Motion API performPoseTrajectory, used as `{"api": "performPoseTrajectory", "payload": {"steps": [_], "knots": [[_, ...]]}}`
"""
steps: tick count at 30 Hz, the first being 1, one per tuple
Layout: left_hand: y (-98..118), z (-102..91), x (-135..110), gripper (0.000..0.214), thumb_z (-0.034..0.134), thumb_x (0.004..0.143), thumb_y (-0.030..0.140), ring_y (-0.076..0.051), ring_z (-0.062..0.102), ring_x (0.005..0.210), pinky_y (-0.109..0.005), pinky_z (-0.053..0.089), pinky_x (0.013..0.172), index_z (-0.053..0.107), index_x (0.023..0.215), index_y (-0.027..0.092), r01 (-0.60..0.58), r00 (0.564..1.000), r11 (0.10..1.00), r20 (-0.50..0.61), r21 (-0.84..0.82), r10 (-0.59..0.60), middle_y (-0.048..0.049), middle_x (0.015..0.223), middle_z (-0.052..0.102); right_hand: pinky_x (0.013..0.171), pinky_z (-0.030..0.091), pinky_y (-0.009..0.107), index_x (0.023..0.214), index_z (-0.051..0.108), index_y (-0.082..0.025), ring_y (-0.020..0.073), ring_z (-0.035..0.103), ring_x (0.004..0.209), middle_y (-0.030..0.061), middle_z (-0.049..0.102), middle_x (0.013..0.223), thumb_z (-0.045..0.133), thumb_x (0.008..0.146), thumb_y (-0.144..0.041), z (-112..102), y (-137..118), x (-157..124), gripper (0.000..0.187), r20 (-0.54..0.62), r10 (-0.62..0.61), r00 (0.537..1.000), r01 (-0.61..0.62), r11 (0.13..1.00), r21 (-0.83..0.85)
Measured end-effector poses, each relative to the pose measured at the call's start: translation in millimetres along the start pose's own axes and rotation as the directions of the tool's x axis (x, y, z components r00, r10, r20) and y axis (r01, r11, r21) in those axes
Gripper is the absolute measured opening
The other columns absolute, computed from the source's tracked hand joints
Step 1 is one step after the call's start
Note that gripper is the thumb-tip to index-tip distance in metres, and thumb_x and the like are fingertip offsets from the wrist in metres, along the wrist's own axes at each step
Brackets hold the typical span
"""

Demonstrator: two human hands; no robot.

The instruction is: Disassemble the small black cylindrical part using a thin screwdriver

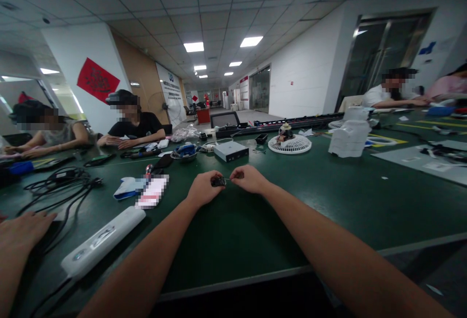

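Head view over a green-topped workbench [255, 230], 12 o'clock straight ahead. Left hand [204, 189] closed around a small black part [219, 181], fingers curled over it, positioned over the bench at about 12 o'clock. Right hand [248, 179] just beside it, fingertips [239, 174] drawn together at the end of a thin wire [229, 179] running out from the part; firmness of that pinch impossible to tell from this view. Both forearms reaching in from the bottom edge, the hands almost touching. At 10 o'clock, near the hands, a blurred pink-and-white packet [152, 191] beside a crumpled white-and-blue wrapper [127, 187]. Farther out at 10 o'clock, a tangle of black cables [58, 186]. At 8 o'clock, a white power strip [102, 242]; at 9 o'clock, a co-worker's hand [25, 230] lying flat on the bench. Toward 12 o'clock, a silver box [231, 151]. At 1 o'clock, a round white fan guard [290, 144]; at 2 o'clock, a white plastic housing [349, 138].
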State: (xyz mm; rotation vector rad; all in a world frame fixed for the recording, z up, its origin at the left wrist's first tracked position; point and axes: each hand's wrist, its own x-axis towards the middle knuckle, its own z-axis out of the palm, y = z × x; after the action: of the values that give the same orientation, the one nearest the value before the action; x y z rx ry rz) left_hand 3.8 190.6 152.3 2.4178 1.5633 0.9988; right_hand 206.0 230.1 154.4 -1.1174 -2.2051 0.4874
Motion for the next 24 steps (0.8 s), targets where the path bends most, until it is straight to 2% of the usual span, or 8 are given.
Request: {"api": "performPoseTrajectory", "payload": {"steps": [3,6,11,17,21,24], "knots": [[1.5,-1.0,-0.3,0.027,0.074,0.07,0.023,-0.022,0.067,0.09,-0.033,0.052,0.082,0.07,0.097,0.023,-0.016,1.0,0.999,0.006,0.049,0.016,-0.0027,0.096,0.073,0.067,0.047,0.025,0.083,0.076,-0.019,0.0158,0.065,0.073,0.0034,0.074,0.08,0.065,0.074,-0.017,0.9,0.9,-0.1,0.014,0.032,0.0,0.999,0.002,0.998,-0.055],[3.2,-1.3,-0.5,0.028,0.074,0.069,0.02,-0.022,0.066,0.092,-0.033,0.051,0.084,0.071,0.097,0.023,-0.016,1.0,0.998,0.013,0.069,0.015,-0.0028,0.097,0.073,0.066,0.047,0.024,0.084,0.076,-0.018,0.015,0.065,0.071,0.0027,0.073,0.078,0.063,0.074,-0.016,1.5,-1.3,-0.8,0.016,0.081,-0.032,0.996,0.033,0.999,-0.008],[5.7,-0.3,-0.7,0.03,0.073,0.069,0.02,-0.023,0.065,0.094,-0.033,0.05,0.086,0.071,0.099,0.023,-0.04,0.998,0.997,0.043,0.068,0.037,-0.0033,0.1,0.072,0.066,0.047,0.024,0.084,0.075,-0.019,0.0164,0.065,0.075,0.0029,0.073,0.08,0.063,0.075,-0.017,1.4,-3.0,-1.8,0.015,0.023,0.018,1.0,-0.016,0.999,-0.05],[6.4,-0.2,-1.3,0.03,0.073,0.07,0.019,-0.023,0.065,0.093,-0.034,0.05,0.085,0.071,0.099,0.024,-0.066,0.998,0.989,0.016,0.132,0.065,-0.0035,0.099,0.072,0.062,0.045,0.022,0.083,0.074,-0.02,0.0152,0.065,0.071,0.0016,0.071,0.075,0.063,0.072,-0.014,1.8,-5.1,-2.6,0.016,0.115,0.031,0.993,-0.025,0.998,-0.053],[4.8,-1.5,-0.2,0.028,0.07,0.072,0.016,-0.023,0.065,0.093,-0.033,0.049,0.083,0.07,0.099,0.023,-0.038,0.999,0.989,-0.024,0.146,0.042,-0.0039,0.099,0.072,0.057,0.042,0.024,0.082,0.073,-0.021,0.018,0.064,0.071,0.0047,0.071,0.079,0.068,0.072,-0.025,-0.4,-5.5,-1.5,0.012,0.063,0.133,0.989,-0.119,0.975,-0.187],[1.7,-2.6,0.3,0.026,0.071,0.073,0.02,-0.023,0.066,0.091,-0.032,0.05,0.081,0.069,0.099,0.023,0.026,0.999,0.987,-0.051,0.156,-0.018,-0.0048,0.098,0.072,0.056,0.04,0.027,0.083,0.074,-0.021,0.0219,0.064,0.075,0.0082,0.071,0.083,0.071,0.072,-0.043,-1.5,-3.8,-1.0,0.025,0.008,0.201,0.98,-0.192,0.944,-0.268]]}}
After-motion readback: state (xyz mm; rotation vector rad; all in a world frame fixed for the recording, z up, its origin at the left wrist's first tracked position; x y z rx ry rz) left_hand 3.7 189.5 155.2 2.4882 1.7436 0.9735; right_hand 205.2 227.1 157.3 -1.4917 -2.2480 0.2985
